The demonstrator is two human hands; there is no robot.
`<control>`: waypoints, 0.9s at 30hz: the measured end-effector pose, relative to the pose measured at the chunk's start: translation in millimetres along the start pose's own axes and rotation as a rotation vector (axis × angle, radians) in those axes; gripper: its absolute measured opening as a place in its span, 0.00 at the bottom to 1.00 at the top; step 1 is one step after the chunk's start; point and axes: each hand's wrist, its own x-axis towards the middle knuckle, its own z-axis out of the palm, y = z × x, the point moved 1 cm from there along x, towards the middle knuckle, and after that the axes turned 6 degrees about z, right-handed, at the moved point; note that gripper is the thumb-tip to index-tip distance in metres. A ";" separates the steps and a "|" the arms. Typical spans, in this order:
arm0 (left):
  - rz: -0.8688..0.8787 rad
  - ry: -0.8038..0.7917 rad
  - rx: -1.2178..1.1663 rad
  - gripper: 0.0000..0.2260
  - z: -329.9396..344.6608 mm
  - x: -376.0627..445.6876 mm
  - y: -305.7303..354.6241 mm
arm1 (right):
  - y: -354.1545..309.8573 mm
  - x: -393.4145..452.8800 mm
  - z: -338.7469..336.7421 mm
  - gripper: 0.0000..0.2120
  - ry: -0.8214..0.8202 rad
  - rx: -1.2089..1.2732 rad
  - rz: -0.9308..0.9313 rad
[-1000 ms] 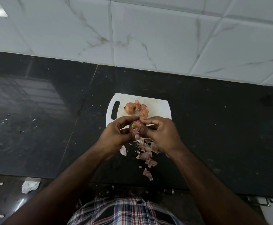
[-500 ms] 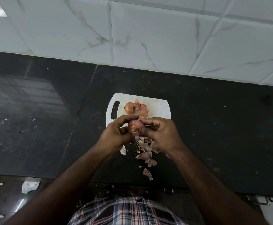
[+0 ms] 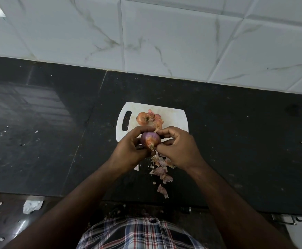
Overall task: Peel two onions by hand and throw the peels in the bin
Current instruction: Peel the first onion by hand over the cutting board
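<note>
A purple onion [image 3: 149,139] with some brown skin at its root end sits between both hands, above the near edge of the white cutting board [image 3: 175,121]. My left hand [image 3: 128,150] grips it from the left, fingers curled over its top. My right hand [image 3: 178,148] holds it from the right and pinches at the root tip. A second onion [image 3: 142,118] in brown skin lies on the board with loose peel pieces [image 3: 156,118] beside it. More onion peels [image 3: 161,170] lie on the dark counter under my hands.
The black stone counter [image 3: 56,141] runs left and right, backed by a white tiled wall [image 3: 164,42]. A crumpled white scrap [image 3: 32,206] lies on the floor at the lower left. A white object with a metal latch [image 3: 299,230] shows at the lower right.
The onion has turned in my hands, so its purple side and root tip now face up. More brown skin has come off it. The hands stay in place.
</note>
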 end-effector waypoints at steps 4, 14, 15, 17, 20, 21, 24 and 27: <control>0.044 0.009 0.062 0.29 -0.1 -1.2 -2.6 | -2.4 -0.7 -0.9 0.18 0.013 -0.057 -0.001; 0.032 0.011 0.046 0.29 1.9 -3.2 -1.7 | 1.2 1.0 -6.0 0.17 -0.036 -0.016 0.015; 0.039 0.013 0.056 0.28 1.4 -3.1 -1.4 | 1.0 -0.4 -5.0 0.19 -0.055 -0.016 0.007; 0.060 0.008 0.076 0.28 1.6 -3.5 -0.7 | 0.1 -2.7 -2.8 0.21 -0.051 -0.036 -0.016; 0.061 0.007 0.092 0.27 2.6 -3.9 0.2 | -0.9 -2.3 -3.2 0.21 -0.041 -0.045 -0.014; 0.058 0.004 0.095 0.27 2.8 -4.2 -0.2 | -1.1 -2.2 -4.0 0.21 -0.046 -0.048 -0.008; 0.058 0.000 0.107 0.28 2.5 -5.0 -1.6 | -1.5 -1.7 -5.2 0.21 -0.051 -0.066 -0.001; 0.075 0.003 0.129 0.28 3.0 -4.8 -2.2 | -1.7 -1.2 -4.3 0.20 -0.034 -0.089 -0.001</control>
